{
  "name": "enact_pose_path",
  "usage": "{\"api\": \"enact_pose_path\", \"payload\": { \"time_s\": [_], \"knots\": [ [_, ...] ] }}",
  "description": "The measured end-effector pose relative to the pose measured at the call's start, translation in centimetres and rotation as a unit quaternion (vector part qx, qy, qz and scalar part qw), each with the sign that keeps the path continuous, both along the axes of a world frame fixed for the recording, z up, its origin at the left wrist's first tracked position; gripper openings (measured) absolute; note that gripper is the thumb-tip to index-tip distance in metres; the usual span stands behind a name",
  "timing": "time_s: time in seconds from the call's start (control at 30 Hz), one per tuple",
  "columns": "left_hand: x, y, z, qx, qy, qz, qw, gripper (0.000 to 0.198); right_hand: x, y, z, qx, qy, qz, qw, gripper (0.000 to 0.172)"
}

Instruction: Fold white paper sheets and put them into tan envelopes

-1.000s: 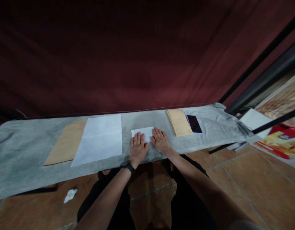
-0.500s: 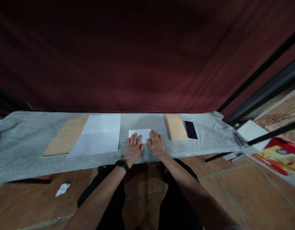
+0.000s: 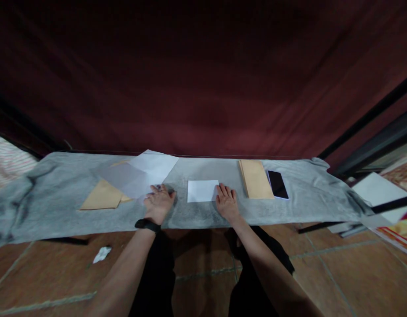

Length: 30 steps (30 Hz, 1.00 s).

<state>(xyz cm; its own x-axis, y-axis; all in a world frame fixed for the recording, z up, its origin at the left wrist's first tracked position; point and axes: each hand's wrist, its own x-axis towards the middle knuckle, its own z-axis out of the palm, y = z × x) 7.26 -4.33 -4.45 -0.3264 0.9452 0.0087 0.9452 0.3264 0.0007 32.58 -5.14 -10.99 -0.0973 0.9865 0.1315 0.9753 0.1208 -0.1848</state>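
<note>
A small white paper rectangle (image 3: pixel 202 191) lies flat on the grey cloth. My right hand (image 3: pixel 227 202) rests beside it with spread fingers, the fingertips at its right edge. Off to the left, my left hand (image 3: pixel 159 203) is spread at the near edge of a large white sheet (image 3: pixel 153 166), its fingertips touching or just over it. The sheet is turned at an angle and partly covers brown paper (image 3: pixel 102 196). Neither hand grips anything.
A stack of brown envelopes or folded paper (image 3: pixel 256 179) and a dark phone (image 3: pixel 278 184) lie on the right of the cloth-covered bench (image 3: pixel 302 198). A dark red curtain (image 3: pixel 203 97) hangs behind. White scrap (image 3: pixel 102 254) is on the tiled floor.
My left hand has left the small white paper and moved left to the large sheet, which is now rotated. My right hand has slid to the small paper's right edge. The view has shifted slightly.
</note>
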Motion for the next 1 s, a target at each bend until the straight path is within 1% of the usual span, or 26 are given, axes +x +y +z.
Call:
{"api": "enact_pose_path", "payload": {
  "time_s": [0.03,0.1,0.17,0.23,0.3,0.33,0.4,0.43,0.5,0.57,0.6,0.63,0.73,0.87,0.93,1.0],
  "knots": [
    [-0.3,-0.3,-0.3,-0.016,-0.001,-0.003,1.000,0.062,0.0,0.0,0.1,0.000,-0.002,0.000,1.000,0.052],
    [-0.7,-0.5,-0.6,-0.022,0.010,-0.034,0.999,0.059,-0.1,-0.2,0.0,0.008,-0.005,-0.002,1.000,0.052],
    [-1.4,0.1,-0.2,-0.015,0.024,-0.067,0.997,0.056,-0.1,-0.4,-0.2,0.024,-0.006,0.001,1.000,0.052],
    [-2.7,1.4,0.6,-0.006,0.028,-0.071,0.997,0.054,-0.1,-0.6,-0.4,0.043,-0.006,0.005,0.999,0.051],
    [-4.8,2.8,1.1,0.014,0.018,-0.050,0.998,0.052,-0.1,-0.7,-0.6,0.057,-0.007,0.007,0.998,0.051],
    [-6.2,3.5,1.2,0.051,0.017,-0.041,0.998,0.053,-0.1,-0.7,-0.6,0.061,-0.009,0.007,0.998,0.051],
    [-9.1,4.7,0.8,0.135,0.018,-0.016,0.991,0.059,-0.2,-0.7,-0.8,0.067,-0.012,0.005,0.998,0.051],
    [-10.5,5.2,0.4,0.148,0.007,-0.010,0.989,0.063,-0.2,-0.6,-0.8,0.070,-0.014,0.005,0.997,0.051],
    [-13.3,5.9,-0.6,0.136,-0.038,0.024,0.990,0.070,-0.2,-0.6,-0.9,0.073,-0.016,0.006,0.997,0.050],
    [-15.6,6.4,-1.4,0.095,-0.090,0.083,0.988,0.077,-0.1,-0.5,-1.1,0.073,-0.018,0.010,0.997,0.050],
    [-16.5,6.5,-1.7,0.075,-0.103,0.088,0.988,0.082,-0.1,-0.5,-1.1,0.073,-0.019,0.012,0.997,0.050],
    [-17.3,6.5,-1.9,0.069,-0.100,0.079,0.989,0.084,-0.1,-0.5,-1.1,0.073,-0.020,0.013,0.997,0.050],
    [-18.9,6.8,-1.7,0.047,-0.083,0.077,0.992,0.090,0.0,-0.5,-1.1,0.073,-0.025,0.013,0.997,0.051],
    [-20.8,7.8,-1.0,0.005,-0.065,0.096,0.993,0.096,0.1,-0.5,-0.9,0.063,-0.032,0.018,0.997,0.051],
    [-21.8,8.6,-0.9,-0.013,-0.051,0.102,0.993,0.093,0.1,-0.5,-0.8,0.058,-0.033,0.018,0.998,0.052],
    [-22.6,9.1,-1.1,0.020,-0.042,0.085,0.995,0.080,0.1,-0.5,-0.8,0.056,-0.034,0.019,0.998,0.052]
  ]
}}
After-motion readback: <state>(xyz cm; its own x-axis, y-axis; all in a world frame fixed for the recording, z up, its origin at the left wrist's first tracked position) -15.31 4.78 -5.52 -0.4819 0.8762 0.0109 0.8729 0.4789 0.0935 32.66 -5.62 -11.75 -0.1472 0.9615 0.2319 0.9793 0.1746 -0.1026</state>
